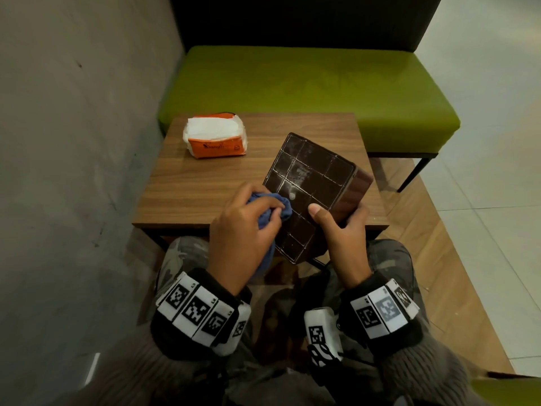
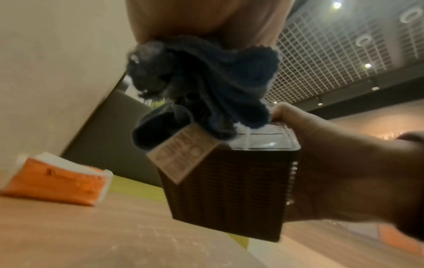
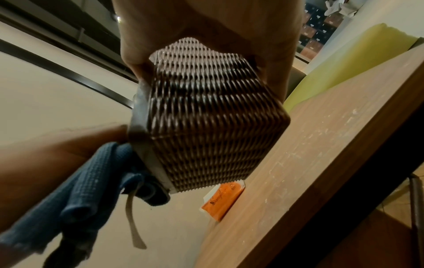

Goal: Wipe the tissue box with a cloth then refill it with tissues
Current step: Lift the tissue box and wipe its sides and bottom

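Wood-grain table (image 1: 205,183) is sitting between my knees and a green bench (image 1: 292,83), and over its near edge I am working with both hands. My left fingers (image 1: 257,197) are curling tightly around the bunched blue cloth (image 1: 281,209), pressing its wad against the gridded dark face of the tissue box (image 1: 310,177), near that face's left edge. My right thumb (image 1: 317,213) is lying flat on the same face while the other right fingers are wrapping around the woven side behind it, so my right hand (image 1: 345,241) is gripping the box and tilting it up off the table with the gridded face turned toward me. My left hand (image 1: 240,232) is hovering knuckles-up, wrist bent down toward the box; both forearms are reaching forward from my lap, wrist bands just near my knees. Judging by the pale dusty smears on the gridded face, I am only partway through the wiping, and I cannot tell whether the woven sides are clean yet. Refilling has not begun: the orange tissue pack (image 1: 215,136) is lying at the table's far left, well apart from the box, its white tissues showing on top.
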{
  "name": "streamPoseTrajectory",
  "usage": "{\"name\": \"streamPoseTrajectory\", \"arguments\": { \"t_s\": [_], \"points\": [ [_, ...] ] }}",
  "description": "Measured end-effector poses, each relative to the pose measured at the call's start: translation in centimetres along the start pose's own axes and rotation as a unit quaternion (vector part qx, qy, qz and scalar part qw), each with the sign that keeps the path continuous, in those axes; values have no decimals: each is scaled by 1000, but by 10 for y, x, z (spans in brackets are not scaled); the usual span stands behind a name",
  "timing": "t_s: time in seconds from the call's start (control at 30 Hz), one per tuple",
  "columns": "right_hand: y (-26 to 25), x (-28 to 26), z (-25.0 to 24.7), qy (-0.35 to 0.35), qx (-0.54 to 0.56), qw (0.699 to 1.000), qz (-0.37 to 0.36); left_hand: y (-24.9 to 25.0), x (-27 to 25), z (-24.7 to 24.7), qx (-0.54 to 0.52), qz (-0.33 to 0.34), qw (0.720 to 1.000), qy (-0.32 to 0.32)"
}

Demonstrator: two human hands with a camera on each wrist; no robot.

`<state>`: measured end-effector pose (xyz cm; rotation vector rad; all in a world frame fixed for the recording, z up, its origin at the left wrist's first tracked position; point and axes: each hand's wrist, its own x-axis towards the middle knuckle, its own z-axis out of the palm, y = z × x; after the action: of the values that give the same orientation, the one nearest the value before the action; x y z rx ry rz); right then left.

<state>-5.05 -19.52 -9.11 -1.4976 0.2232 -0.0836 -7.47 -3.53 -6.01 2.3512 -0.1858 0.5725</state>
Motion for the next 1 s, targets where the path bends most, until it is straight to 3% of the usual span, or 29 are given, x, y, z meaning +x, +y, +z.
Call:
{"name": "streamPoseTrajectory", "arguments": {
  "t_s": [0.17, 0.3, 0.47, 0.67, 0.87, 1.0],
  "points": [
    [-3, 3, -3, -8, 17, 1000, -2, 15, -12, 5, 5, 89, 995, -42],
    [-2, -1, 1, -16, -4, 1000, -4, -6, 8, 0, 3, -8, 999, 33],
    [-3, 0, 1, -15, 25, 1000, 5, 15, -12, 6, 1, 70, 997, -24],
    [-4, -4, -1, -41, 23, 999, 18, -18, 9, 0, -27, -16, 997, 67],
    [-4, 2, -5, -34, 20, 999, 17, -12, -10, 2, -18, 51, 998, 10],
    [-1, -3, 1, -62, 17, 998, 20, -10, 8, -3, -26, 36, 998, 37]
  ]
}}
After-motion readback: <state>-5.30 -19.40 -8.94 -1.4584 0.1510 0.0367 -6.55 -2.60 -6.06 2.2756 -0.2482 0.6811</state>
